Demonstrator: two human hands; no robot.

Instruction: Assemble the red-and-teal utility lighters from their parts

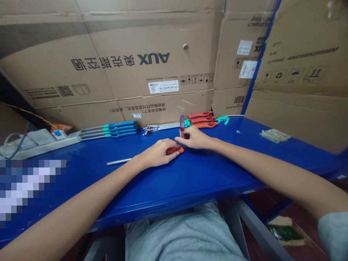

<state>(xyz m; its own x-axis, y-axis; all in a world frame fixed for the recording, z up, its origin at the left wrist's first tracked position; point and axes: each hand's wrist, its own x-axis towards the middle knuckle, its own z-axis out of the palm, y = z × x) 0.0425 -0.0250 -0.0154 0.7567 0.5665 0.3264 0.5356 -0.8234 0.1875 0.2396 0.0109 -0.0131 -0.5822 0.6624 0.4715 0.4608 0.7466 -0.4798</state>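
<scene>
My left hand is closed around the orange handle of a long tool lying on the blue table. The tool's metal rod comes out to the left from beneath my wrist. My right hand grips a small screwdriver with a clear purple and red handle, held upright. Its lower end meets the orange handle near the right tip; the exact contact is too small to make out. Just behind my hands lie several similar tools with red-orange handles and thin metal rods.
Several blue-handled tools are stacked at the back left, beside a white power strip with plugs. Small green pieces lie at the back. To the right is a pile of pale strips. Cardboard panels stand behind the blue table.
</scene>
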